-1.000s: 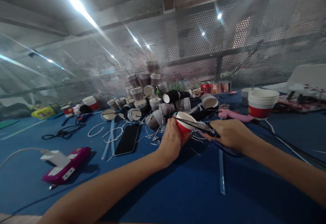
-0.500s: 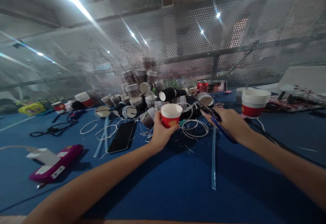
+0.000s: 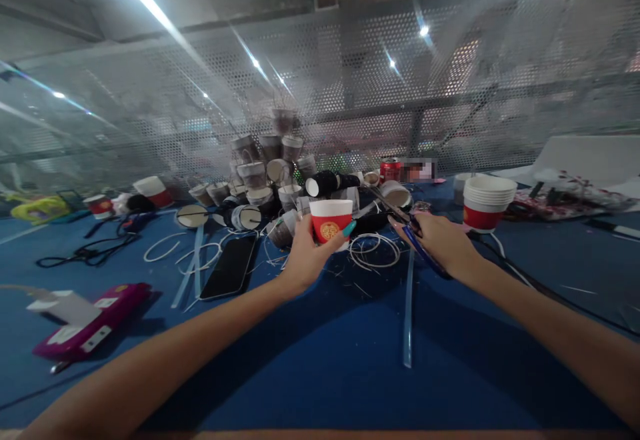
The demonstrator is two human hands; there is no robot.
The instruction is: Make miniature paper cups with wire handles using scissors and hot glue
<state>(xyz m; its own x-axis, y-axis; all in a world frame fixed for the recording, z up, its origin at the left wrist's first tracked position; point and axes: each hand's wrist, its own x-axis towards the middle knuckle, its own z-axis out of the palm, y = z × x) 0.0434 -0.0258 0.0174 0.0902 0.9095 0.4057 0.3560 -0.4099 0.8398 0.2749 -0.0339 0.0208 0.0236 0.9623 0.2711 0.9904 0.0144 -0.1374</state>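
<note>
A red and white paper cup with a gold emblem is gripped around its side by my left hand, upright above the blue table. The thumb, with a long teal nail, lies across its front. My right hand is closed on blue-handled scissors, whose blades point up and to the left, apart from the cup. Behind the cup rises a pile of grey-wrapped cups. A coil of white cord lies between my hands, and a clear plastic strip lies below the scissors.
A stack of paper cups stands at the right. A red can is at the back. On the left are a black phone, a purple power strip with a plugged-in charger, and a black cable. Cord scraps litter the middle.
The cup has turned and tipped in my left hand, so its emblem now faces me and its opening shows less. The whole scene has shifted slightly left. The scissors remain in my right hand.
</note>
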